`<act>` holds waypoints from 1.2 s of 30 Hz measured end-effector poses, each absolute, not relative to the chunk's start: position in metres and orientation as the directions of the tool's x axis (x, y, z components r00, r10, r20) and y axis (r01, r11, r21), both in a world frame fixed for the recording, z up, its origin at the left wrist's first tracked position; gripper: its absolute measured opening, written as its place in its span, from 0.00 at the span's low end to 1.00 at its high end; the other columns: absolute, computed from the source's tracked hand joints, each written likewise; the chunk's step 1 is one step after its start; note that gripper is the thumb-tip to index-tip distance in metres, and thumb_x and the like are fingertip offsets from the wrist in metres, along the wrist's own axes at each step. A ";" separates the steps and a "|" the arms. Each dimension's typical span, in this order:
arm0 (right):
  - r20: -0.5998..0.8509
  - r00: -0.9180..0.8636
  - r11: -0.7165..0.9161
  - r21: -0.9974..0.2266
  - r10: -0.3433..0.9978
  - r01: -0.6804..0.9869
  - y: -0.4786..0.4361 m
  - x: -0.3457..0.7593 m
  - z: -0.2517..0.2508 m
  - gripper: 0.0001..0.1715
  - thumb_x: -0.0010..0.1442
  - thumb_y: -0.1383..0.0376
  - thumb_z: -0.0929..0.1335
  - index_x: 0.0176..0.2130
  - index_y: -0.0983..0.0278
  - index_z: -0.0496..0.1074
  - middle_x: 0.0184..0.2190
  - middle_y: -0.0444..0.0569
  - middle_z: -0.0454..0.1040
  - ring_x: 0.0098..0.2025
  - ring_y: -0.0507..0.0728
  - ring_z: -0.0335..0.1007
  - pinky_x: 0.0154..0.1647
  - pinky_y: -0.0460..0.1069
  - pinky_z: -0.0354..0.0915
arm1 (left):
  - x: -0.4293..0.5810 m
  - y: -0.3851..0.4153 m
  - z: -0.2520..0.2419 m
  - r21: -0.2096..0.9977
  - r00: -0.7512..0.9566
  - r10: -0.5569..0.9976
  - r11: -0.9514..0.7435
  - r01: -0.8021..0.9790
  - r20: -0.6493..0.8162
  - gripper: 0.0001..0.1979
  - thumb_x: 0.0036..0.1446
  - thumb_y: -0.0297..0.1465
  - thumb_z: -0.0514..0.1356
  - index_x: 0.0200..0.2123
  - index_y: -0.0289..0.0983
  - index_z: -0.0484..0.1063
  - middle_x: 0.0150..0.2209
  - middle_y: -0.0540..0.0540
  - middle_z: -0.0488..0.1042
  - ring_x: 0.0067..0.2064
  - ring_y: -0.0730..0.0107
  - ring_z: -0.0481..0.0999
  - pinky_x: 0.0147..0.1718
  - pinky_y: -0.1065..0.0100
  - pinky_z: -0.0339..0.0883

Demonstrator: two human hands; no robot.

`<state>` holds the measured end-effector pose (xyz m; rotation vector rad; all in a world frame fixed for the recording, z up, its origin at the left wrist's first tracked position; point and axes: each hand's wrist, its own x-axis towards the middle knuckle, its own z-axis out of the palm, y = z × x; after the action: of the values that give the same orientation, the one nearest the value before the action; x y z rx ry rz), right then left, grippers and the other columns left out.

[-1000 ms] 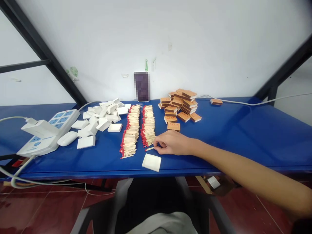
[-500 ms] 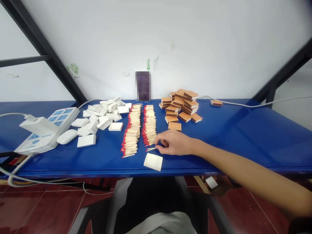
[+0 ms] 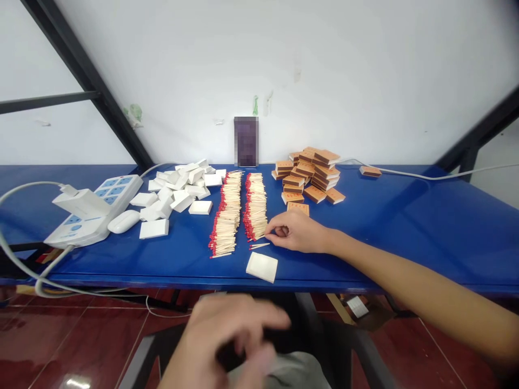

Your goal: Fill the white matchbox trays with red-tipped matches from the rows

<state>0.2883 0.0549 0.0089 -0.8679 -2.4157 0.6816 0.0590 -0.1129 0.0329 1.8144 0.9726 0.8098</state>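
Observation:
My right hand (image 3: 298, 231) is closed in a pinch, its fingertips at the stick ends of the right row of matches (image 3: 255, 208), at the near end. A match seems to be between finger and thumb. Just below lie a couple of loose matches (image 3: 259, 246). Closer to the table edge is a white matchbox tray (image 3: 262, 267). A second row of red-headed matches (image 3: 227, 216) runs alongside on the left. Low in the view, in front of the table edge, my left hand (image 3: 227, 340) is blurred; its index finger and thumb are apart, and nothing shows between them.
White matchbox trays (image 3: 154, 229) lie heaped on the left, beside a white mouse-like object (image 3: 124, 221) and a power strip (image 3: 117, 189). Orange matchbox sleeves (image 3: 314, 173) are piled at the back right. A pixelated dark panel (image 3: 246, 141) leans on the wall.
My left hand has come into view from below. My right hand has shifted from the loose match to the ends of the right row. The whole scene has slid slightly right in view.

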 end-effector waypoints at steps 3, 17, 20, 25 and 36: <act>0.241 -0.681 0.658 -0.601 0.691 0.455 0.052 0.287 0.012 0.07 0.59 0.69 0.69 0.31 0.66 0.78 0.18 0.39 0.66 0.20 0.47 0.59 0.26 0.43 0.56 | 0.055 -0.080 0.015 0.800 0.228 0.959 -0.267 0.538 0.167 0.12 0.67 0.38 0.56 0.50 0.48 0.75 0.23 0.53 0.68 0.24 0.70 0.67 0.27 0.67 0.65; 0.188 -0.700 0.637 -0.618 0.689 0.461 0.050 0.287 0.015 0.06 0.58 0.69 0.69 0.30 0.66 0.77 0.17 0.37 0.62 0.19 0.46 0.56 0.25 0.43 0.55 | 0.065 -0.060 0.016 0.412 0.279 0.955 -0.296 0.862 0.103 0.21 0.63 0.38 0.60 0.59 0.45 0.71 0.23 0.55 0.69 0.25 0.67 0.70 0.27 0.68 0.56; 0.223 -0.699 0.662 -0.598 0.679 0.452 0.050 0.286 0.014 0.07 0.59 0.69 0.69 0.30 0.67 0.76 0.17 0.37 0.62 0.19 0.46 0.56 0.25 0.43 0.55 | 0.060 -0.059 0.012 0.468 0.288 0.947 -0.319 0.824 0.138 0.16 0.63 0.37 0.61 0.53 0.43 0.74 0.23 0.56 0.67 0.24 0.70 0.69 0.28 0.69 0.57; 0.239 -0.702 0.681 -0.573 0.671 0.456 0.049 0.286 0.013 0.08 0.61 0.68 0.68 0.30 0.67 0.77 0.17 0.39 0.64 0.20 0.47 0.57 0.25 0.44 0.55 | 0.044 -0.064 0.005 0.483 0.287 0.889 -0.439 0.758 0.357 0.15 0.62 0.36 0.63 0.52 0.42 0.74 0.24 0.56 0.65 0.24 0.73 0.66 0.27 0.71 0.60; 0.291 -0.711 0.708 -0.583 0.640 0.399 0.047 0.286 0.014 0.08 0.61 0.66 0.69 0.32 0.67 0.77 0.18 0.38 0.63 0.20 0.46 0.56 0.25 0.43 0.55 | 0.044 -0.057 0.000 0.512 0.382 0.853 -0.520 0.684 0.356 0.15 0.61 0.35 0.65 0.51 0.41 0.76 0.29 0.53 0.69 0.28 0.73 0.70 0.32 0.69 0.64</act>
<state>0.2859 0.0469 0.0137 -0.7957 -2.4343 0.6746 0.0441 -0.0568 -0.0004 2.3641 1.3543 0.8615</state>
